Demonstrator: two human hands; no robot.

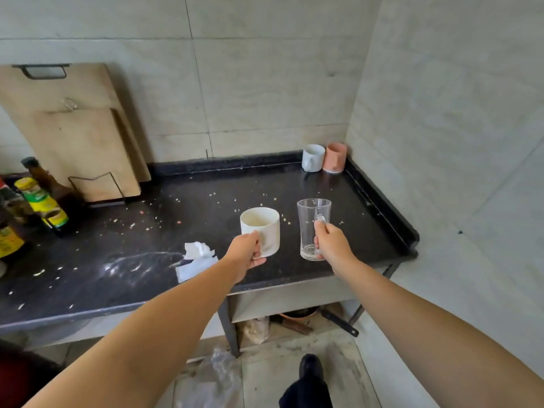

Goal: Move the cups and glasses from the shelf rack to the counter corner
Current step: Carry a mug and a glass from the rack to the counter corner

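My left hand (245,254) grips the handle of a white mug (261,228), held upright over the dark counter (147,260). My right hand (331,244) holds a clear glass mug (310,228) by its handle, also upright, just right of the white mug. In the far right corner of the counter stand a white cup (312,157) and a pink cup (335,157), side by side against the wall. The shelf rack is not in view.
Crumpled white tissue (195,259) lies on the counter near my left forearm, with crumbs and a smear around it. Bottles (41,201) stand at the left edge. Wooden cutting boards (73,128) lean against the back wall. A raised lip runs along the counter's right edge.
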